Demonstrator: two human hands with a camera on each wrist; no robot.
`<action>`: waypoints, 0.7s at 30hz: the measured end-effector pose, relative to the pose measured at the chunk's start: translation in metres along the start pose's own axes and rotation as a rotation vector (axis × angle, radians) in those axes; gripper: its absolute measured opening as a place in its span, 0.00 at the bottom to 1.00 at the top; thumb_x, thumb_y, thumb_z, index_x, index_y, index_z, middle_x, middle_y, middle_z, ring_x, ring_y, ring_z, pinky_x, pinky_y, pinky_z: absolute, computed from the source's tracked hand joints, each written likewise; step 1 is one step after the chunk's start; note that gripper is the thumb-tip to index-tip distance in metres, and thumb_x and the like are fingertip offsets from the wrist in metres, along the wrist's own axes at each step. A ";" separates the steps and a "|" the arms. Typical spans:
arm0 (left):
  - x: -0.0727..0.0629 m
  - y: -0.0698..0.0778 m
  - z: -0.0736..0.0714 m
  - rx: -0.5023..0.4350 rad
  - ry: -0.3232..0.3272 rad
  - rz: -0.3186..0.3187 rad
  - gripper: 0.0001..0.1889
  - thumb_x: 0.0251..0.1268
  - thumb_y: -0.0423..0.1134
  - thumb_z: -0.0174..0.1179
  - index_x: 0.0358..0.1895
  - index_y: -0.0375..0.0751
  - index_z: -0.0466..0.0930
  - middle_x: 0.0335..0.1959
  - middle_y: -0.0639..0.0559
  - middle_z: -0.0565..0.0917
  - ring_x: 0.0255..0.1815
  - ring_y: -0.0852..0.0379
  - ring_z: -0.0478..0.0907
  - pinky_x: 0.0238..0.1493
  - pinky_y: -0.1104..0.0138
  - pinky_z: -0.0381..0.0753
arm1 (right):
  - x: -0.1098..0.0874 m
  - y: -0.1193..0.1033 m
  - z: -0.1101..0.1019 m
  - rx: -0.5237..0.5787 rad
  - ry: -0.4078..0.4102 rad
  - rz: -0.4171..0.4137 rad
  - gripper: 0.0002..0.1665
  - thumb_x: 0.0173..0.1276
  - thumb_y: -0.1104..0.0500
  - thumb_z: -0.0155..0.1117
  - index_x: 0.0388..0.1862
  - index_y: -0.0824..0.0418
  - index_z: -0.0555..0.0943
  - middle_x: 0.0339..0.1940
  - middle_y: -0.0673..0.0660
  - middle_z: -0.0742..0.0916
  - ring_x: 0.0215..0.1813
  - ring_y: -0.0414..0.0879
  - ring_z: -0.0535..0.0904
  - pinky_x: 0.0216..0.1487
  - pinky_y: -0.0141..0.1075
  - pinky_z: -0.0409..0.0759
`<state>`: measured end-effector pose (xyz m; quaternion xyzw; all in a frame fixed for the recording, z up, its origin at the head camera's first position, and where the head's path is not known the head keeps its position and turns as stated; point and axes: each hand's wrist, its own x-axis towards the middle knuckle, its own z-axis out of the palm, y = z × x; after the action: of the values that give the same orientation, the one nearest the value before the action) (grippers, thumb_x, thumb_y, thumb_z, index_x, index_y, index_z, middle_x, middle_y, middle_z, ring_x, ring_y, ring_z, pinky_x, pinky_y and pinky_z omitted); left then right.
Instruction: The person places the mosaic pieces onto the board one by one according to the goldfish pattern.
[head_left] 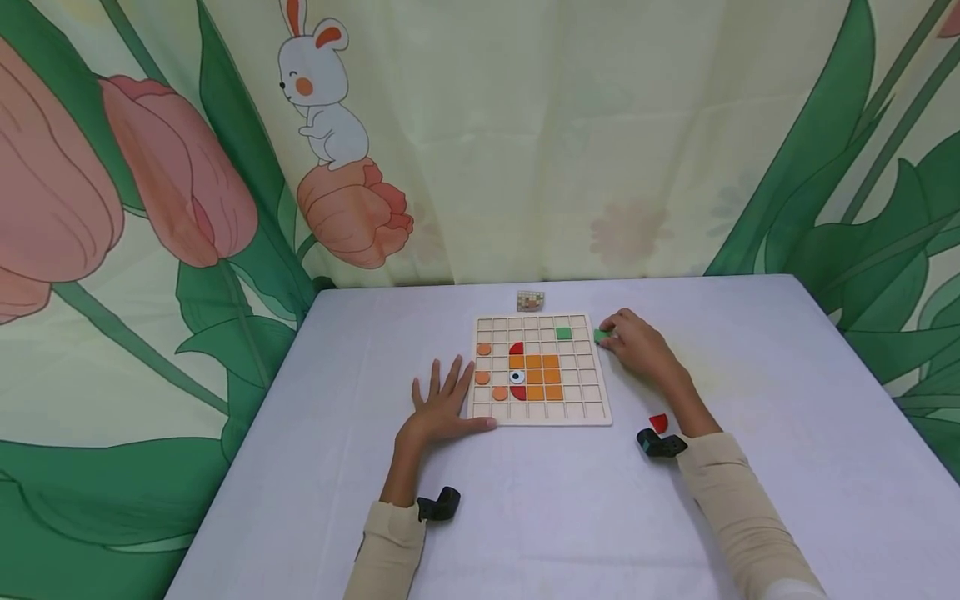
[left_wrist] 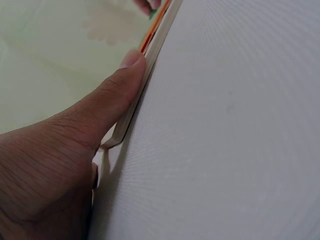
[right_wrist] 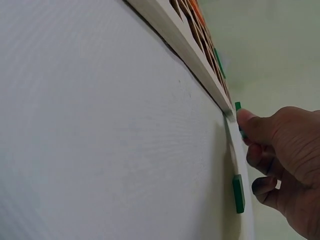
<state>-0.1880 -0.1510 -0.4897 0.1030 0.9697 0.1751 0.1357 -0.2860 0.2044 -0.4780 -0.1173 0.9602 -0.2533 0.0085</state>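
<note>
A wooden grid board (head_left: 588, 412) lies on the table with coloured tiles in its squares. My left hand (head_left: 438, 412) rests at its left edge with fingers spread, the thumb (left_wrist: 127, 75) against the near left corner. Just off the board's far right side, my right hand (head_left: 637, 346) pinches a green tile (right_wrist: 238, 106) between thumb and fingers. A second green tile (right_wrist: 239, 194) sits on the table below that hand. On the board are orange squares (head_left: 533, 377), red quarter-round pieces (head_left: 517, 392), an eye tile (head_left: 517, 377), orange discs (head_left: 500, 393) and one green square (head_left: 563, 333).
A small patterned card or packet (head_left: 530, 301) lies beyond the board's far edge. One red piece (head_left: 658, 423) lies on the white tablecloth (head_left: 540, 517) by the right wrist. A printed curtain (head_left: 525, 142) hangs behind the table.
</note>
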 end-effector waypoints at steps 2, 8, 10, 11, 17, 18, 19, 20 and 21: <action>0.000 0.001 -0.001 0.002 -0.004 -0.003 0.59 0.50 0.74 0.60 0.80 0.56 0.38 0.81 0.52 0.35 0.78 0.42 0.20 0.68 0.35 0.26 | 0.000 -0.002 0.000 0.008 -0.005 -0.006 0.16 0.70 0.61 0.63 0.53 0.68 0.79 0.52 0.62 0.77 0.49 0.55 0.74 0.53 0.50 0.77; 0.000 0.002 -0.001 -0.004 0.006 0.002 0.59 0.50 0.73 0.60 0.80 0.54 0.40 0.81 0.51 0.36 0.78 0.40 0.22 0.68 0.34 0.27 | 0.001 -0.012 0.003 0.033 -0.030 -0.056 0.15 0.69 0.60 0.65 0.50 0.68 0.80 0.50 0.62 0.79 0.46 0.54 0.74 0.50 0.48 0.76; 0.000 0.001 0.000 -0.005 0.005 0.001 0.59 0.50 0.74 0.60 0.80 0.54 0.39 0.81 0.51 0.36 0.78 0.41 0.22 0.68 0.34 0.26 | 0.001 -0.015 0.005 0.032 -0.035 -0.073 0.14 0.69 0.61 0.65 0.49 0.67 0.80 0.49 0.62 0.79 0.45 0.54 0.74 0.49 0.47 0.76; 0.000 0.001 0.000 -0.001 0.000 -0.001 0.59 0.50 0.74 0.60 0.80 0.55 0.39 0.81 0.52 0.35 0.78 0.42 0.21 0.68 0.35 0.25 | 0.001 -0.017 0.006 0.030 -0.038 -0.079 0.14 0.69 0.60 0.65 0.49 0.67 0.80 0.49 0.61 0.79 0.45 0.53 0.74 0.49 0.46 0.76; 0.001 0.000 0.001 0.001 0.006 0.004 0.59 0.50 0.74 0.60 0.80 0.56 0.39 0.81 0.52 0.35 0.78 0.42 0.20 0.67 0.35 0.25 | 0.004 -0.027 0.010 0.040 -0.062 -0.120 0.15 0.68 0.59 0.66 0.50 0.66 0.81 0.48 0.60 0.79 0.46 0.52 0.74 0.50 0.45 0.75; 0.001 0.000 0.001 -0.001 0.009 0.005 0.59 0.50 0.74 0.60 0.80 0.56 0.39 0.81 0.52 0.35 0.78 0.42 0.20 0.67 0.35 0.25 | 0.004 -0.029 0.011 0.040 -0.064 -0.126 0.15 0.68 0.59 0.67 0.50 0.66 0.81 0.47 0.59 0.79 0.46 0.52 0.74 0.50 0.45 0.76; 0.001 0.000 0.001 -0.001 0.011 0.006 0.59 0.50 0.74 0.60 0.80 0.56 0.39 0.81 0.52 0.35 0.78 0.42 0.20 0.68 0.35 0.25 | 0.005 -0.030 0.012 0.038 -0.065 -0.131 0.15 0.68 0.58 0.67 0.50 0.66 0.81 0.47 0.59 0.79 0.46 0.51 0.75 0.51 0.45 0.76; 0.001 0.000 0.001 0.000 0.011 0.007 0.59 0.50 0.74 0.60 0.80 0.56 0.39 0.81 0.52 0.35 0.78 0.42 0.20 0.68 0.35 0.25 | 0.005 -0.032 0.013 0.037 -0.067 -0.136 0.15 0.68 0.58 0.67 0.50 0.66 0.81 0.47 0.59 0.79 0.46 0.51 0.75 0.51 0.46 0.76; 0.001 0.000 0.001 0.001 0.013 0.008 0.59 0.50 0.74 0.60 0.80 0.56 0.39 0.81 0.52 0.35 0.78 0.41 0.21 0.68 0.35 0.25 | 0.005 -0.033 0.014 0.034 -0.068 -0.139 0.16 0.68 0.58 0.67 0.50 0.66 0.81 0.47 0.59 0.79 0.47 0.51 0.75 0.52 0.46 0.76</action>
<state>-0.1884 -0.1503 -0.4905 0.1057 0.9703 0.1756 0.1287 -0.2828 0.1689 -0.4736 -0.1922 0.9444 -0.2657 0.0253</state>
